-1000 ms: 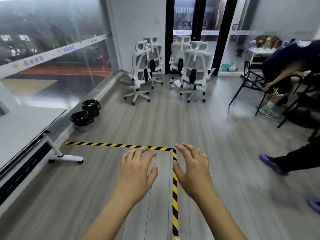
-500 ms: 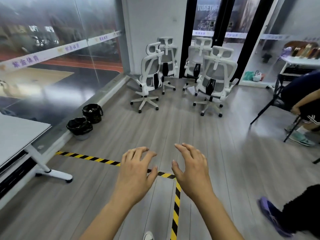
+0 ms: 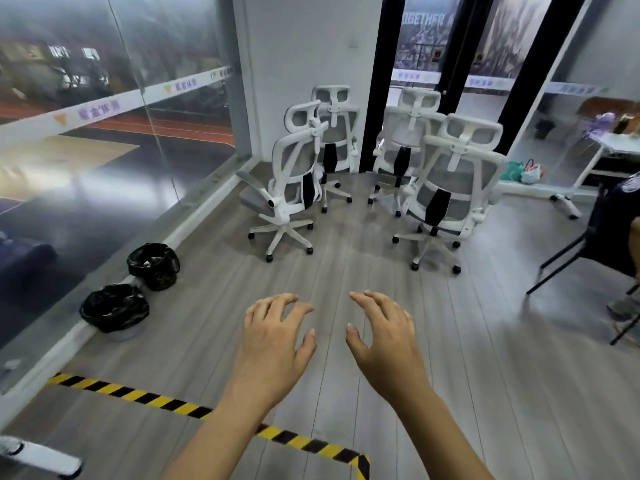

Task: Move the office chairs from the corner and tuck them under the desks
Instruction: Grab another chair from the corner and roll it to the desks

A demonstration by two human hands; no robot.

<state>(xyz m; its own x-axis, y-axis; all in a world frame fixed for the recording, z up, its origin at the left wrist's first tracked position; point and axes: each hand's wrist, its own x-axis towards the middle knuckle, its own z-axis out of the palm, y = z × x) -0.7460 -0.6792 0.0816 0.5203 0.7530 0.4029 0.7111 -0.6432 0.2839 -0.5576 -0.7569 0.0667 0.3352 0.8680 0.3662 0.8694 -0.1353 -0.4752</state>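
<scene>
Four white office chairs (image 3: 381,168) stand clustered in the room's far corner, none moved yet. The left hand (image 3: 273,344) and right hand (image 3: 384,341) reach forward above the floor, fingers spread, loosely curled, holding nothing. The whole job appears to remain.

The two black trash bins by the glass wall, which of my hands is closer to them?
Left. Your left hand hangs open over the floor just right of the nearer trash bin. Your right hand is farther right, beyond the left hand. Neither touches anything.
</scene>
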